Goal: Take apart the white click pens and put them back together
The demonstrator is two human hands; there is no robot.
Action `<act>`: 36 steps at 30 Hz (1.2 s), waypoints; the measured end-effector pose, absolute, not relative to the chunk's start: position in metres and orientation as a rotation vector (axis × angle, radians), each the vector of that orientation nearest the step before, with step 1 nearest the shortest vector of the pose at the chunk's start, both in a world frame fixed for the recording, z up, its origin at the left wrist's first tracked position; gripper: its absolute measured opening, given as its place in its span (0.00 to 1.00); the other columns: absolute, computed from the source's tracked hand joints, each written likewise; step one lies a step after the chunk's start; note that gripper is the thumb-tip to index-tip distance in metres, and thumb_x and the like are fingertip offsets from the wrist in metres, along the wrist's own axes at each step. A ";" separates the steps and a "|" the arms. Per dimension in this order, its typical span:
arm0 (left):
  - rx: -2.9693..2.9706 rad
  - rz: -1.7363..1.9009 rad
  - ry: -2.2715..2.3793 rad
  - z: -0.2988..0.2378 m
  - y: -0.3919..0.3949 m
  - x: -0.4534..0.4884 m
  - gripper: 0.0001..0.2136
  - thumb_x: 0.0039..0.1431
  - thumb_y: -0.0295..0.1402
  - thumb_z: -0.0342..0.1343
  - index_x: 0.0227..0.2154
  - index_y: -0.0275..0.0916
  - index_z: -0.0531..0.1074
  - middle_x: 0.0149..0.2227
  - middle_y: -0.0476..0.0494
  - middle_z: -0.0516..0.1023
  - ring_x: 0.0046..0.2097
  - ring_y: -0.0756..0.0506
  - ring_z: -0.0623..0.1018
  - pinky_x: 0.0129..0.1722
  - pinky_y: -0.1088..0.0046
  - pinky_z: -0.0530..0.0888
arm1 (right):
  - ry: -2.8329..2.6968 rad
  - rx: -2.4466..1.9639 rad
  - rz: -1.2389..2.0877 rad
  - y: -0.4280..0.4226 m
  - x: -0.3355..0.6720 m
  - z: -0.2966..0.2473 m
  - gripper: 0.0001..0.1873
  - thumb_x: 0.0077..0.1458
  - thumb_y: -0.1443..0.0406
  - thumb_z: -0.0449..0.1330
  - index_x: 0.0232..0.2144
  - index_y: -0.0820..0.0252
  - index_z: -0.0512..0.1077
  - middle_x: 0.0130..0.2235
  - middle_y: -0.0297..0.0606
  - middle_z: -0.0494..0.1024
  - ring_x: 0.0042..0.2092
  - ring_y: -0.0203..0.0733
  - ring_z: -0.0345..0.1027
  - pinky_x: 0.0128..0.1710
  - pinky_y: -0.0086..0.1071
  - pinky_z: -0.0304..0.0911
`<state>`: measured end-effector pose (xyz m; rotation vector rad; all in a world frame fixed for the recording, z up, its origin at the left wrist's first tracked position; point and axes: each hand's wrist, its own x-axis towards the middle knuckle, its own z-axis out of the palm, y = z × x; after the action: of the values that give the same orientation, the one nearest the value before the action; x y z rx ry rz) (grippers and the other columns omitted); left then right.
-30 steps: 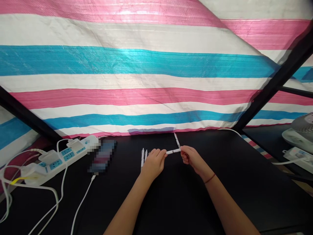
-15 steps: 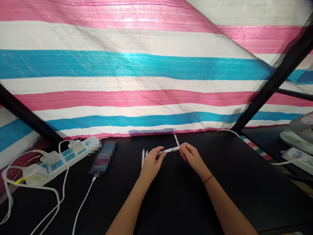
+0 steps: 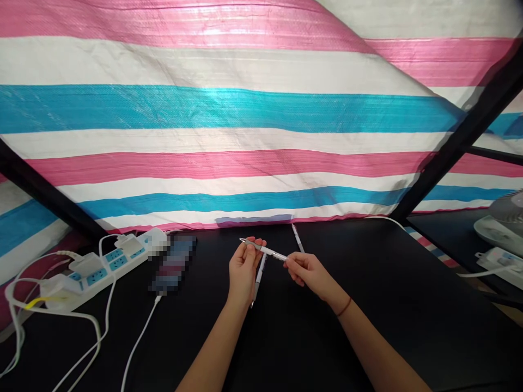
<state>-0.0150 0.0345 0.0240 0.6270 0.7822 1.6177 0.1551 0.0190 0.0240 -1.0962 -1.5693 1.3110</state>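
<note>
A white pen (image 3: 268, 251) with a silvery end is held between my two hands above the black table. My left hand (image 3: 244, 267) pinches it near the silvery end, which points to the upper left. At the pen's other end, the thumb and fingers of my right hand (image 3: 307, 269) are closed on it. Beside the left hand a second white pen (image 3: 259, 280) slants downward; whether it touches that hand I cannot tell. Behind the right hand, a further white pen (image 3: 298, 238) lies near the table's back edge.
A white power strip (image 3: 118, 261) with plugs and tangled cables lies on the left of the black table (image 3: 294, 337). A blurred phone (image 3: 174, 264) on a white cable (image 3: 137, 340) is beside it. Striped sheeting (image 3: 245, 111) hangs behind. At far right are a fan (image 3: 506, 218) and another power strip (image 3: 500, 267).
The held pen has turned: its left end is now higher and its right end lower. My left hand has rolled palm-up, and my right hand has moved slightly down and left.
</note>
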 end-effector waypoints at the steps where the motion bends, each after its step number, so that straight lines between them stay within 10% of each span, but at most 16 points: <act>1: 0.605 1.623 0.793 0.024 0.035 -0.015 0.12 0.52 0.35 0.62 0.37 0.34 0.73 0.37 0.41 0.79 0.45 0.43 0.78 0.52 0.62 0.71 | -1.629 -1.135 1.135 0.018 0.153 0.023 0.14 0.58 0.56 0.54 0.27 0.60 0.70 0.21 0.30 0.66 0.21 0.32 0.57 0.21 0.27 0.50; 7: 0.461 1.603 0.849 0.025 0.034 -0.014 0.05 0.60 0.30 0.55 0.37 0.35 0.72 0.40 0.40 0.79 0.45 0.44 0.78 0.52 0.63 0.72 | -1.778 -1.215 0.560 0.015 0.145 0.019 0.10 0.59 0.61 0.52 0.33 0.58 0.70 0.26 0.34 0.69 0.27 0.37 0.61 0.28 0.30 0.54; 15: 0.715 1.548 0.796 0.022 0.039 -0.022 0.11 0.59 0.37 0.55 0.41 0.36 0.69 0.39 0.39 0.78 0.48 0.41 0.77 0.52 0.59 0.70 | -1.251 -0.928 1.638 0.014 0.140 0.020 0.19 0.58 0.52 0.50 0.23 0.58 0.62 0.16 0.23 0.51 0.17 0.30 0.44 0.15 0.26 0.43; 21: 1.952 1.523 1.444 0.020 0.035 -0.028 0.20 0.61 0.35 0.50 0.56 0.43 0.61 0.59 0.37 0.62 0.61 0.38 0.61 0.59 0.54 0.58 | -1.331 -1.052 1.404 0.020 0.155 0.025 0.17 0.56 0.56 0.54 0.21 0.60 0.65 0.15 0.25 0.56 0.16 0.28 0.48 0.16 0.25 0.43; 26: 2.510 0.957 1.440 0.018 0.031 -0.022 0.11 0.65 0.34 0.42 0.40 0.40 0.70 0.36 0.43 0.75 0.40 0.44 0.74 0.43 0.64 0.70 | -1.258 -1.157 1.227 0.028 0.165 0.022 0.20 0.56 0.53 0.54 0.20 0.59 0.62 0.16 0.24 0.53 0.17 0.29 0.45 0.16 0.26 0.41; 36: 2.357 0.827 1.383 0.011 0.026 -0.014 0.14 0.66 0.35 0.37 0.31 0.41 0.67 0.26 0.47 0.72 0.28 0.45 0.74 0.29 0.73 0.66 | -1.624 -1.136 0.839 0.027 0.180 0.028 0.17 0.59 0.51 0.50 0.30 0.57 0.65 0.22 0.29 0.61 0.24 0.35 0.55 0.24 0.29 0.53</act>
<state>-0.0141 0.0265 0.0106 2.3569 1.3834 0.8265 0.1802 0.0273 0.0279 -1.1365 -1.6243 0.8389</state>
